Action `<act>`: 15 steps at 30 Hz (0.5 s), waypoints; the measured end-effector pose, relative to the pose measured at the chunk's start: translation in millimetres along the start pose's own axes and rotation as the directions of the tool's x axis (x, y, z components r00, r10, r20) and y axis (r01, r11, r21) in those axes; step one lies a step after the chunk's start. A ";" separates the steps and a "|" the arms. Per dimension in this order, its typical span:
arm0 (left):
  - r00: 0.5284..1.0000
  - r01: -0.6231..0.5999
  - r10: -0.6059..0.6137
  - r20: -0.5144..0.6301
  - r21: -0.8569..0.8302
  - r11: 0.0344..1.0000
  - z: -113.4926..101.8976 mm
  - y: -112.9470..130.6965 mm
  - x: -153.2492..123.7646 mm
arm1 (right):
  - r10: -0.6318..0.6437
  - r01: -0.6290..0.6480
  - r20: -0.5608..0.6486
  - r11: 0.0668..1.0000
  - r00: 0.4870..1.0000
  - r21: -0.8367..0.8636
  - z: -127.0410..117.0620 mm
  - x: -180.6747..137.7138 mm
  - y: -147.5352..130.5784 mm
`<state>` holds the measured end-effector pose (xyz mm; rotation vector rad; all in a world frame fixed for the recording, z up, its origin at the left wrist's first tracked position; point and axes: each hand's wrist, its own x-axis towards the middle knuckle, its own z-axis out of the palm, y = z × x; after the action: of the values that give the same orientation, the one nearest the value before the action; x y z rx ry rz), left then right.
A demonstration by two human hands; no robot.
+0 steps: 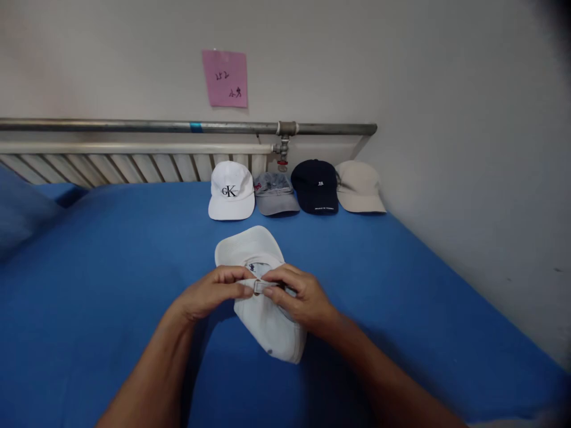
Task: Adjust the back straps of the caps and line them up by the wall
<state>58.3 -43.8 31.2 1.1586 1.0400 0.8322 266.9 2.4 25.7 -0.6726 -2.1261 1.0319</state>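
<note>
A white baseball cap [272, 327] is held over the blue bed sheet, its brim pointing away from me and the inside partly showing. Thumb and fingers of my left hand [214, 291] pinch the back strap just left of its metal buckle [257, 287]. On the other side of the buckle, my right hand [306, 297] grips the strap [266, 285] between thumb and fingers. Part of the strap and of the cap's opening is hidden behind the fingers.
Along the bed's far edge stand a white cap [231, 187], a grey cap [276, 193], a dark navy cap [315, 184] and a beige cap [360, 184]. Behind them run a radiator [134, 166] and a metal pipe [134, 125]. A pink note [225, 77] hangs on the wall [446, 119].
</note>
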 end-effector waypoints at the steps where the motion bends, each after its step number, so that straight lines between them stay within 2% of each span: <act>1: 1.000 -0.003 0.003 0.003 -0.011 1.000 0.8 -1.5 2.3 | -0.009 0.009 0.000 1.000 1.000 -0.003 -0.4 -2.1 2.9; 4: 0.992 0.065 -0.059 0.108 -0.051 0.997 2.7 -4.8 8.5 | -0.043 0.044 0.052 0.999 0.998 -0.032 -3.6 -6.0 5.2; 7: 0.962 0.153 -0.132 0.238 -0.073 0.986 3.2 -7.1 12.9 | -0.095 0.101 0.106 0.993 0.990 -0.059 -6.0 -7.2 4.5; 9: 0.962 0.159 -0.138 0.235 -0.072 0.985 3.2 -8.3 14.7 | -0.130 0.146 0.137 0.983 0.982 -0.111 -6.5 -7.5 5.1; 15: 0.986 0.133 -0.124 0.112 -0.072 0.989 6.4 -9.0 16.6 | -0.170 0.197 0.139 0.958 0.976 -0.209 -5.3 -7.5 7.9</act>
<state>69.8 -32.4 19.4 1.0463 0.9742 0.6960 276.9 4.1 19.1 -0.5138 -2.3819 0.7582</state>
